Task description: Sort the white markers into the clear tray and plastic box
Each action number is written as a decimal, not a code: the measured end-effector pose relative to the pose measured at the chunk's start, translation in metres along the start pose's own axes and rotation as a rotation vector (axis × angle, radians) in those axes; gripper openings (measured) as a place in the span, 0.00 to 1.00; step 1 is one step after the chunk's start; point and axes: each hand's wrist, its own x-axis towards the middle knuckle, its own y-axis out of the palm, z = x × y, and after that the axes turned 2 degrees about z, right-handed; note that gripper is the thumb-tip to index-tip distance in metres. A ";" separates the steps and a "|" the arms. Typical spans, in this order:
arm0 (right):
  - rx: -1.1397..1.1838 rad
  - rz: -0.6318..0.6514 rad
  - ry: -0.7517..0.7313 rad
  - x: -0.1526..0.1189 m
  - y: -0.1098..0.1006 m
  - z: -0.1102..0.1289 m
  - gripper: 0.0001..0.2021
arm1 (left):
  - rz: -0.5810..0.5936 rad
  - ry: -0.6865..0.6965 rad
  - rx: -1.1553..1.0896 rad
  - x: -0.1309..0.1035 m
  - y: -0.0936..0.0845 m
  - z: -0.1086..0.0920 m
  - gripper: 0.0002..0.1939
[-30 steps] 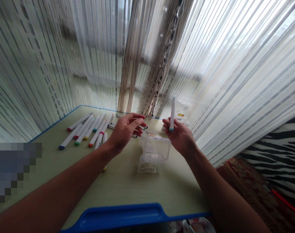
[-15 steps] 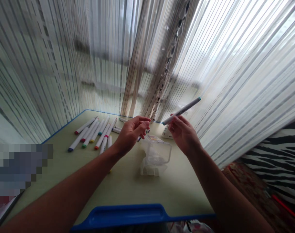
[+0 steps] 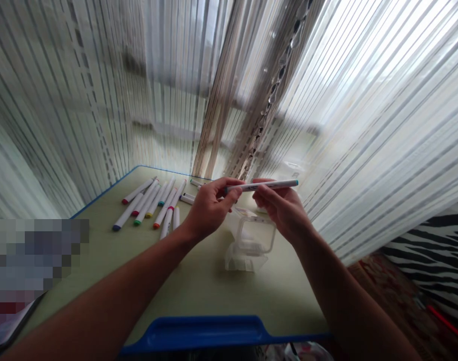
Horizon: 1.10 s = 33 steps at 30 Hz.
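A white marker (image 3: 268,185) with teal ends is held almost level above the table, spanning both hands. My left hand (image 3: 212,203) pinches its left end between thumb and fingers. Around its middle, my right hand (image 3: 283,204) grips it with thumb and fingertips. Below the hands, a clear plastic case (image 3: 256,235) stands on the table with its lid raised. To the left lies a loose group of white markers (image 3: 148,203) with caps of several colours; my left forearm hides part of the nearer ones.
The pale table (image 3: 213,296) has a blue rim with a moulded blue tray (image 3: 209,328) at the near edge. String curtains (image 3: 168,110) hang close behind it. Zebra-striped fabric (image 3: 435,245) is at the right, and a blurred-out patch covers the left edge.
The marker has swung from a steep slant to nearly level. My left hand, which was empty, has closed on its left end. The view has shifted slightly.
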 end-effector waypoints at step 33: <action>0.068 -0.026 -0.003 -0.006 -0.030 -0.025 0.09 | -0.056 -0.126 -0.089 0.003 -0.006 0.013 0.07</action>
